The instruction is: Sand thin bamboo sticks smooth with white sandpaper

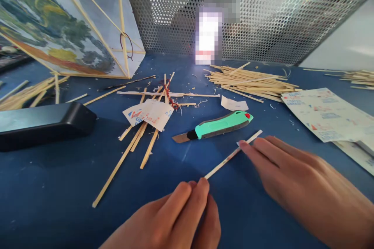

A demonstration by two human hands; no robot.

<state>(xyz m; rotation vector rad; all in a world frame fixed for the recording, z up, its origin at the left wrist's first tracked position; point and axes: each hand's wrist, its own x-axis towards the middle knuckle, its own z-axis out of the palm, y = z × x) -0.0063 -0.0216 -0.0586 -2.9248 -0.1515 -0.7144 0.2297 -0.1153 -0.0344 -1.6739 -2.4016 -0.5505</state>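
A thin pale strip slants up to the right between my two hands, just above the blue table. My left hand is closed on its lower end, fingertips pressed together. Near the upper end, the fingers of my right hand press on the strip, with a small white bit at the index fingertip; the thumb is hidden. Beyond the strip lies a green utility knife, its blade out and pointing left. A small piece of white paper rests behind the knife.
Printed paper scraps lie over crossed wooden sticks at centre left. A black object sits at the left, below a painted paper frame. More sticks and printed sheets lie right, before a perforated metal panel.
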